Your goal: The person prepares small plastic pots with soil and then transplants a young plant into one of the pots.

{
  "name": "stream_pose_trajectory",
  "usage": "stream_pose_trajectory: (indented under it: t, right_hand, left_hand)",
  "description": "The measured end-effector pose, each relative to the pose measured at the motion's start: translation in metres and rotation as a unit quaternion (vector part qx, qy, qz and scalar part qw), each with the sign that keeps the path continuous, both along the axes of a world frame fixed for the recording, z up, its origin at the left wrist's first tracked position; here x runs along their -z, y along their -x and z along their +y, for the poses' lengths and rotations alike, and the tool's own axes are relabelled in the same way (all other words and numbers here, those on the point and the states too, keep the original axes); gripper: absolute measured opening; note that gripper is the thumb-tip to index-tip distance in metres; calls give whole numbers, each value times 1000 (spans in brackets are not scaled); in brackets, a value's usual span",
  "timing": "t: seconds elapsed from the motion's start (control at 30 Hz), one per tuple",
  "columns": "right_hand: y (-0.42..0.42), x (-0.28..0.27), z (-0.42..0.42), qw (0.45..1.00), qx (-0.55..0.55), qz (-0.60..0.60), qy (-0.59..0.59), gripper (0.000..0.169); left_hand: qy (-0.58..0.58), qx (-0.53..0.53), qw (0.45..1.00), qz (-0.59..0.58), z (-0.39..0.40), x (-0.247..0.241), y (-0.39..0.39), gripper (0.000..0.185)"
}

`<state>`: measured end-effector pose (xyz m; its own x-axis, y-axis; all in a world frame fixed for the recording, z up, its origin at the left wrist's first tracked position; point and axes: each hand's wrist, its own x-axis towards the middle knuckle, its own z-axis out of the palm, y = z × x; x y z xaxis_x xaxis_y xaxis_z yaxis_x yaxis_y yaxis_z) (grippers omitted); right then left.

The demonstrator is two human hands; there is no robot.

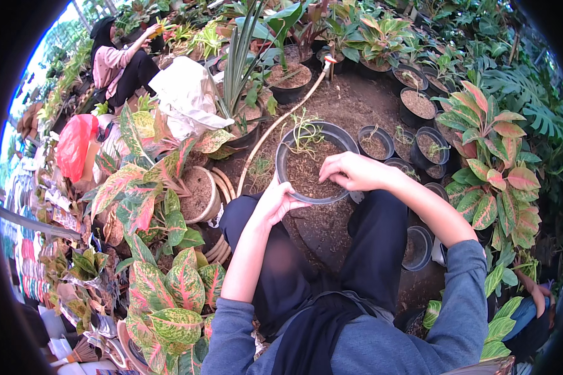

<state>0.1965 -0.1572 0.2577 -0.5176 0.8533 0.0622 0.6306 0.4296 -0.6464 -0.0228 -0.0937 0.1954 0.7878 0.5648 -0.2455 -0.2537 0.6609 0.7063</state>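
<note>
A round black plastic plant pot (343, 132) is tilted towards me between my knees. Brown, fibrous potting mix (305, 171) fills its inside, and a small thin-leaved green plant (305, 133) stands near the far left rim. With the thumb over the near left rim, my left hand (277, 202) grips the pot's wall. My right hand (345, 172) is over the right side of the mix, fingers curled down and fingertips near or in it. Whether those fingers hold anything cannot be seen.
Smaller black pots (376, 142) stand on the soil floor to the right. A cream hose (281, 121) runs up to a red-handled tap (329, 60). Potted aglaonemas (166, 286) crowd the left, near a white sack (184, 96). Another person (117, 63) sits at upper left; someone's arm (535, 293) shows at lower right.
</note>
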Motion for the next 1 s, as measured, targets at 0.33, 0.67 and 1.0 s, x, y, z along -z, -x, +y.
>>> stream_pose_trajectory:
  t: [0.33,0.67,1.0]
  right_hand:
    - [14,36,17,978,84,-9,192,12]
    - [31,51,23,967,139,119,180,11]
    - [47,64,36,933,253,234,108,13]
  left_hand:
    - [-20,-13,999,36,-2,8,-4,63]
    - [-24,-14,999,41,-3,5,-4,67]
    - [-33,4,999,41,-4,5,-10,68]
